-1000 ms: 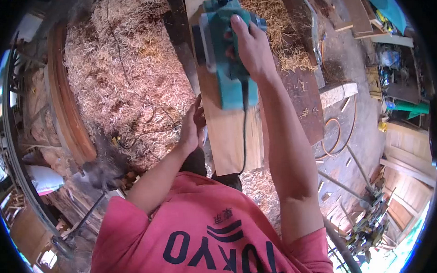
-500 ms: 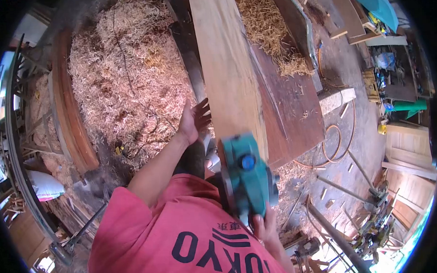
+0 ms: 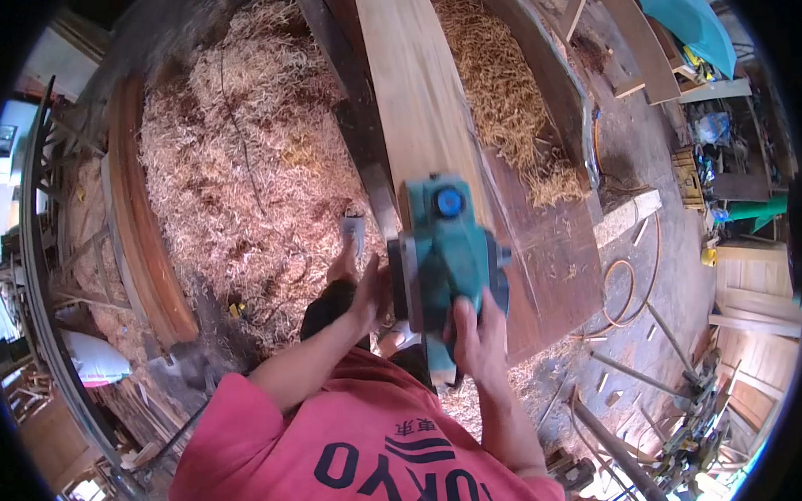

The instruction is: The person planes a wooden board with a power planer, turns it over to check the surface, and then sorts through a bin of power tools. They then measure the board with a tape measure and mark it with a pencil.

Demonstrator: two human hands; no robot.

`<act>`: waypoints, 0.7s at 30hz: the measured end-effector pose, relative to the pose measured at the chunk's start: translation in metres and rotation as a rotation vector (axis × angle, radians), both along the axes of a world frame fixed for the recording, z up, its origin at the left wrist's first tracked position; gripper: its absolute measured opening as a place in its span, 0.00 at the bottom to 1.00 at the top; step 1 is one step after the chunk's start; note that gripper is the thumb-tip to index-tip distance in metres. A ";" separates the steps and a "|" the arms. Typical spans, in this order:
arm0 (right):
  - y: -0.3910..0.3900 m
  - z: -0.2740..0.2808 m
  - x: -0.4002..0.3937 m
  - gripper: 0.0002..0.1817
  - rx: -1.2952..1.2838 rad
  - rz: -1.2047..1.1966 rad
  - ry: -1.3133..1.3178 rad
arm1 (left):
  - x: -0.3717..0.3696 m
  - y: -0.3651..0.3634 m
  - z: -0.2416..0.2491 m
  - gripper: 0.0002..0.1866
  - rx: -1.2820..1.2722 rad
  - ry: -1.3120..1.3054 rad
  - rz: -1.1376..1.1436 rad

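The teal electric planer now sits on the near end of the long pale plank, just beyond the person's chest. Half a second ago it hung off the plank's end, low against the red shirt; a second ago it was pushed far out along the board at the full reach of the right arm. So one pass has ended, the tool has been drawn back, and it is set down again at the start of the board, which I judge to be the opening of another stroke along the same face.

The right hand is clenched around the planer's rear handle, directly behind the body of the tool. The left hand, which was spread open in the air beside the plank a moment ago, has come in against the planer's left flank; its fingers appear to press on the housing, though whether they truly grip it I cannot tell.

Ahead of both hands the plank runs away bare. To the left of the left hand lies a deep heap of wood shavings; beyond the right hand, a smaller drift of shavings lies on the darker boards of the surface.
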State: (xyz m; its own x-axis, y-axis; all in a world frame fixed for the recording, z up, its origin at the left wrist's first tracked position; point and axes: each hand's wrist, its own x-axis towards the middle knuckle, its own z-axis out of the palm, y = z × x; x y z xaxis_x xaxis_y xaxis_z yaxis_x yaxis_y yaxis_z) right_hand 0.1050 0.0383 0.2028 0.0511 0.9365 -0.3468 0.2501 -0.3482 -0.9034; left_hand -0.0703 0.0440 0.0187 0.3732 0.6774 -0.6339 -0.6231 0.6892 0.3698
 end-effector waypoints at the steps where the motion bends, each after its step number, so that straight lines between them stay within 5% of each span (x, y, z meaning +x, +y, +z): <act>1: 0.033 -0.002 -0.008 0.24 -0.003 0.001 0.020 | -0.001 0.004 0.005 0.41 -0.005 -0.047 0.002; 7: 0.256 -0.030 -0.057 0.23 0.169 -0.040 -0.099 | -0.017 0.044 0.005 0.39 -0.300 -0.117 -0.108; 11: 0.359 -0.028 -0.074 0.24 0.139 -0.037 0.031 | -0.041 0.079 -0.005 0.39 -0.265 -0.125 -0.320; 12: 0.361 -0.031 -0.073 0.24 0.156 -0.029 0.016 | -0.047 0.092 -0.005 0.37 -0.288 -0.140 -0.330; 16: 0.304 -0.040 -0.058 0.18 0.196 -0.029 -0.028 | -0.089 0.171 -0.011 0.27 0.058 0.546 -0.286; 19: 0.198 0.005 -0.047 0.17 -0.106 -0.120 0.038 | -0.128 0.290 -0.001 0.22 0.441 0.853 -0.169; 21: 0.110 -0.004 -0.027 0.19 -0.105 -0.179 0.078 | -0.122 0.379 0.032 0.19 0.376 0.780 0.073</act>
